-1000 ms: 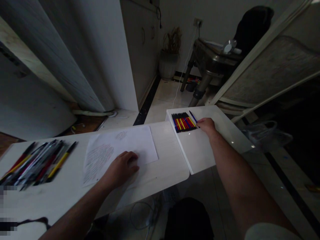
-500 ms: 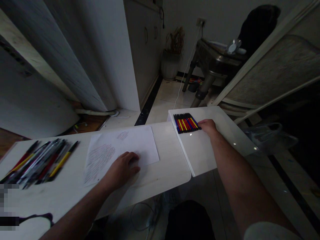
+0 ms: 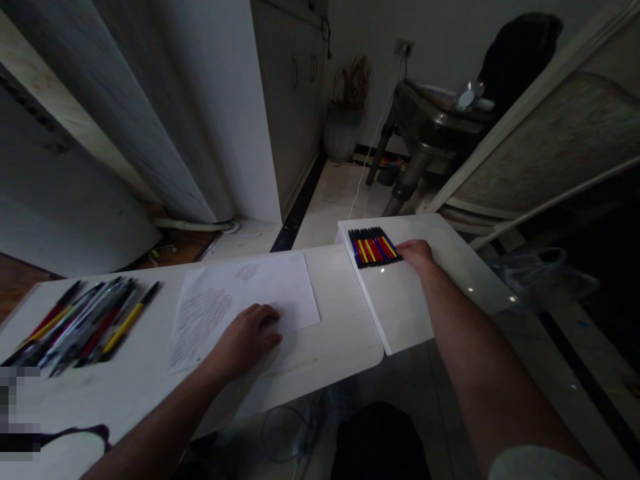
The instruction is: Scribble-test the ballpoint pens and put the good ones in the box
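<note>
Row of pens [image 3: 373, 248], slim smooth barrels in red, yellow and blue with black ends, lying flat on a glossy white panel [image 3: 400, 307] at the right. We see them packed side by side, roughly parallel; long axes run away from the person, far ends leaning left. Too small for us to tell which ends are the writing tips.

Right hand [image 3: 416, 253]: fingertips bunched at the row's right-hand edge, covering a bit of it; we can't tell if they grip a pen or just touch it. Left hand [image 3: 247, 337]: palm down, fingers loosely curled, thumb apart, nothing seen in its grasp, resting over the near edge of the paper [image 3: 295, 287].

Paper is thin, white, flat, with slanting pen marks in two patches. It sits on the matte pale worktop [image 3: 345, 320], between the row and a loose pile of pens [image 3: 95, 320], some clear-barrelled, slanting away to the right. Dark strap [image 3: 75, 433] near-left. Beyond: crinkled clear plastic bag [image 3: 545, 270] right, potted dry plant [image 3: 345, 120], metal-legged table [image 3: 420, 127].
</note>
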Action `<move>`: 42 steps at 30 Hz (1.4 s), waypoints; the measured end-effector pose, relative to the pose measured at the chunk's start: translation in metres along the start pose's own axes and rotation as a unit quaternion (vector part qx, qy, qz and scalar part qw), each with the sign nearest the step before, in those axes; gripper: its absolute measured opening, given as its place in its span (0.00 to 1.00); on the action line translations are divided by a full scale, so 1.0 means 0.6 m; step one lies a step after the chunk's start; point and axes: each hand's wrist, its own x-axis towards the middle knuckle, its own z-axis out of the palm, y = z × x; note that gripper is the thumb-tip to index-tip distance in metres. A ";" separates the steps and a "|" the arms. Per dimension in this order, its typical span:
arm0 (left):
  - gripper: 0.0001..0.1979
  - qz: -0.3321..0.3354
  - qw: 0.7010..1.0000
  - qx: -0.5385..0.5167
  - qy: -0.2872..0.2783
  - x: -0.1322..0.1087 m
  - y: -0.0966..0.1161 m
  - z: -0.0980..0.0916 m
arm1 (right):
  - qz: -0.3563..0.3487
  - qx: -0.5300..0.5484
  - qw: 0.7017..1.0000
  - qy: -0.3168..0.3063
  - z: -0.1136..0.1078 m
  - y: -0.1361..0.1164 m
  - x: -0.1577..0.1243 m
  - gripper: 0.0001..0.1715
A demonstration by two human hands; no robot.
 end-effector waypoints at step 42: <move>0.12 0.034 0.991 -0.032 0.123 -0.076 -0.021 -0.024 | -0.205 0.036 0.976 -0.056 0.116 -0.154 -0.293 0.17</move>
